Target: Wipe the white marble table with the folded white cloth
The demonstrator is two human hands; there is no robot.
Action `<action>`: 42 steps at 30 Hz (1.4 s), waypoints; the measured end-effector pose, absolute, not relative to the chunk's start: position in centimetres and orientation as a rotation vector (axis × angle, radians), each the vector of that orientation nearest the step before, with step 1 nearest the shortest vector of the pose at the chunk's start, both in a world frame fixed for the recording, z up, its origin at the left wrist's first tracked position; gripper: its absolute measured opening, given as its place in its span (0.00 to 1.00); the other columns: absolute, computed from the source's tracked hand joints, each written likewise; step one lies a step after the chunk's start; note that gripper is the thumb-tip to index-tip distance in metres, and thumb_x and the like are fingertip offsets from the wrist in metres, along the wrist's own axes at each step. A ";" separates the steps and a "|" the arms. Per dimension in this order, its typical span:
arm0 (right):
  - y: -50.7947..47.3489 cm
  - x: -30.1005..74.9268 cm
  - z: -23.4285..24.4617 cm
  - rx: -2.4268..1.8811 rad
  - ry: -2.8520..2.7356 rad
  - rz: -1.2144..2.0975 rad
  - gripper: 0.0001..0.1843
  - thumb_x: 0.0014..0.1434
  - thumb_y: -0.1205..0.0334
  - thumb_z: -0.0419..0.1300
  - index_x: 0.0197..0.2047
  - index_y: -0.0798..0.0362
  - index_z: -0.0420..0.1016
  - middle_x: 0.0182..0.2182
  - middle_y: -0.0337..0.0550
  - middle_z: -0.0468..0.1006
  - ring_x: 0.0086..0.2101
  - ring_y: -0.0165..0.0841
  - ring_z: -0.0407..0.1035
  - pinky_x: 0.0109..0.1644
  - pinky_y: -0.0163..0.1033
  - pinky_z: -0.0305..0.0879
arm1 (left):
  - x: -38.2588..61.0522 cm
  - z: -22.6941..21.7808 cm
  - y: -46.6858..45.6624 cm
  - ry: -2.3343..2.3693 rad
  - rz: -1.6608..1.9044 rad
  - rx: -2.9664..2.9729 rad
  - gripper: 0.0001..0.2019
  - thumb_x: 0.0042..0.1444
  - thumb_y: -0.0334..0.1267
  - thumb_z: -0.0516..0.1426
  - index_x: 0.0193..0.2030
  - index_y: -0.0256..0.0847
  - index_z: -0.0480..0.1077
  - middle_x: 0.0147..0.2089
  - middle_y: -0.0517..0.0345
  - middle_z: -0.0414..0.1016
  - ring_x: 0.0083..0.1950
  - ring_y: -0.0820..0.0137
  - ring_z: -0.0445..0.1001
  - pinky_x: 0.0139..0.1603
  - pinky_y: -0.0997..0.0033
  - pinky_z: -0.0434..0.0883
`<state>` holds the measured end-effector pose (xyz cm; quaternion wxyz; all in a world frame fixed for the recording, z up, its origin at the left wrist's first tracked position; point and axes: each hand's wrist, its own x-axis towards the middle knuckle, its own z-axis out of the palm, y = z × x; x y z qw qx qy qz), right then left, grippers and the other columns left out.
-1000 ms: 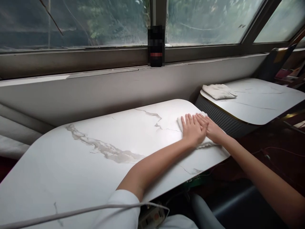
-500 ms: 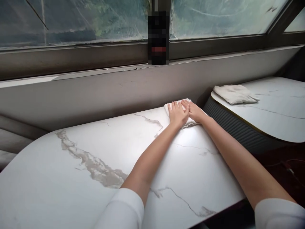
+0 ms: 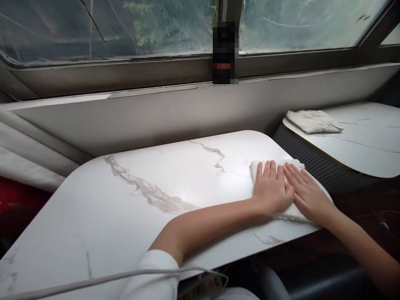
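A folded white cloth (image 3: 293,210) lies flat on the white marble-patterned table (image 3: 168,175), near its right edge. My left hand (image 3: 273,189) presses down on the cloth with its fingers stretched out. Beside it, my right hand (image 3: 308,191) also rests flat on the cloth, fingers extended and pointing up and left. The two hands touch or nearly touch at the thumbs. Much of the cloth is covered by them.
To the right stands a second marble-patterned table (image 3: 368,141) with another folded white cloth (image 3: 314,121) at its corner. Behind runs a wall under windows (image 3: 175,29), with a blurred black object (image 3: 225,54) on the sill. A pale cable (image 3: 103,280) crosses the near edge.
Both hands have slid the cloth from the table's far right corner toward me, along the right side. The camera view has shifted a little to the left.
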<state>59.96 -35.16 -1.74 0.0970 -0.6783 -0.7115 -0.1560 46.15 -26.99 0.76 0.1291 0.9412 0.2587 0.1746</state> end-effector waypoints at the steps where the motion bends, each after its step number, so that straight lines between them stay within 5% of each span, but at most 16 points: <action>1: -36.3 58.5 -1.6 -1.983 -2.110 -0.500 0.32 0.66 0.60 0.34 0.70 0.55 0.26 0.68 0.50 0.44 0.64 0.42 0.44 0.63 0.56 0.49 | 44.7 0.9 -27.9 0.721 0.492 2.733 0.27 0.65 0.41 0.38 0.67 0.27 0.50 0.70 0.44 0.48 0.71 0.63 0.41 0.70 0.56 0.37; 13: -34.9 47.8 -0.7 -1.940 -2.205 -0.476 0.35 0.66 0.59 0.36 0.68 0.61 0.20 0.66 0.55 0.51 0.65 0.42 0.40 0.64 0.55 0.49 | 33.4 1.1 -27.0 0.664 0.327 2.710 0.27 0.65 0.37 0.40 0.68 0.26 0.44 0.71 0.43 0.42 0.71 0.62 0.35 0.70 0.56 0.39; 20: -20.0 51.6 -0.7 -2.085 -2.220 -0.324 0.31 0.65 0.61 0.34 0.67 0.67 0.48 0.65 0.57 0.52 0.64 0.41 0.44 0.65 0.52 0.44 | 38.7 0.4 -14.9 1.096 0.477 2.672 0.24 0.66 0.35 0.37 0.67 0.34 0.52 0.70 0.53 0.49 0.70 0.65 0.46 0.69 0.59 0.42; 28: -10.2 51.5 0.4 -2.070 -2.224 -0.264 0.30 0.63 0.63 0.37 0.66 0.69 0.52 0.65 0.56 0.53 0.64 0.41 0.46 0.65 0.50 0.44 | 39.8 0.0 -6.1 1.320 0.537 2.646 0.23 0.66 0.36 0.40 0.66 0.33 0.55 0.68 0.48 0.53 0.69 0.64 0.49 0.69 0.60 0.43; 38: -19.1 47.1 -0.5 -2.095 -2.122 -0.271 0.30 0.65 0.61 0.34 0.66 0.67 0.52 0.65 0.56 0.53 0.64 0.41 0.44 0.65 0.52 0.44 | 35.2 0.0 -13.3 1.138 0.482 2.774 0.23 0.66 0.36 0.39 0.66 0.33 0.54 0.69 0.49 0.52 0.70 0.66 0.47 0.69 0.58 0.41; 42: -27.6 43.0 -0.8 -2.024 -2.100 -0.312 0.31 0.66 0.60 0.34 0.69 0.63 0.42 0.65 0.54 0.52 0.65 0.40 0.42 0.66 0.54 0.44 | 30.5 0.2 -20.8 0.970 0.476 2.799 0.24 0.67 0.38 0.38 0.67 0.32 0.51 0.70 0.48 0.48 0.71 0.65 0.43 0.70 0.56 0.40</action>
